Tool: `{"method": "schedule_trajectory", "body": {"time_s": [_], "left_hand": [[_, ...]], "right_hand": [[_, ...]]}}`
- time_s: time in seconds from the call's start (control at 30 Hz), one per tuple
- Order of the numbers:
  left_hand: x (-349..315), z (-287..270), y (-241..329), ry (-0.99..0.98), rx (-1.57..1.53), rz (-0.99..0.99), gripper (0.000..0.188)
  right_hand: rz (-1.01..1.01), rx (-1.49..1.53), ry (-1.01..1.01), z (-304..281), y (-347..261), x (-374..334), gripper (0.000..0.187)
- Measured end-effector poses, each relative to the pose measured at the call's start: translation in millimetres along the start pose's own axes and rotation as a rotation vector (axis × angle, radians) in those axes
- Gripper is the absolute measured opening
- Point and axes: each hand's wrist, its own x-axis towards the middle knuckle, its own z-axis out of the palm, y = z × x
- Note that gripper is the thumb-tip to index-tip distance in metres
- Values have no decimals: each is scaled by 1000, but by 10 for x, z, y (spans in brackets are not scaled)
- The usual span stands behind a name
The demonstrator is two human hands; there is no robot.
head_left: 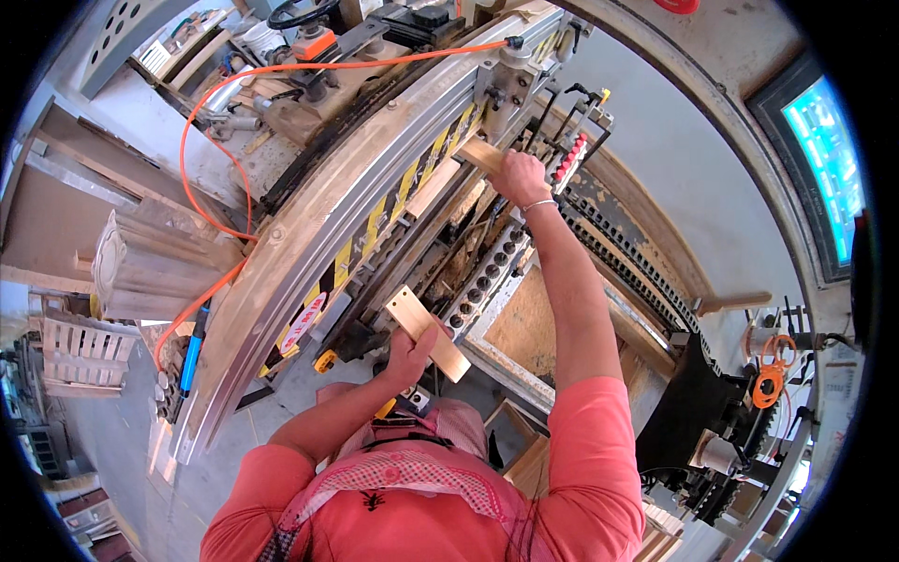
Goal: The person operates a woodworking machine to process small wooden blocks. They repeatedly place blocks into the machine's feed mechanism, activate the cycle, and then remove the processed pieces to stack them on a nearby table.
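Close to my waist, my left hand [410, 361] is closed around a short wooden board [440, 347] with small dark holes near its far end. My right arm is stretched far forward over the machine. At its end my right hand [521, 178] grips a second wooden piece [481, 155], whose free end points left toward the machine's clamp head [510, 89]. Another wooden strip [433, 189] lies along the machine bed beside the yellow-and-black striped rail [379, 220]. Below my right forearm runs a row of round black knobs [489, 270].
An orange air hose [281, 67] loops over the metal beam [281, 225] on the left. A lit screen [824, 169] stands at the right. Red knobs [568, 157] sit beyond my right hand. A blue air gun [194, 351] hangs at the beam's near end.
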Motion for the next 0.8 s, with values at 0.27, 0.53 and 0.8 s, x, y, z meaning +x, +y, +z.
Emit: {"method": "schedule_trajectory", "body": {"time_s": [0.27,0.53,0.8], "left_hand": [[-14,26,6,29,-48,-38,18],[-16,20,-29,23,-27,-9,19],[-144,-63,118,210,-277,-297,21]], "right_hand": [[-17,32,-50,-22,-8,17,42],[-1,37,-56,-15,-30,49,40],[17,54,-30,18,-34,41,40]]}}
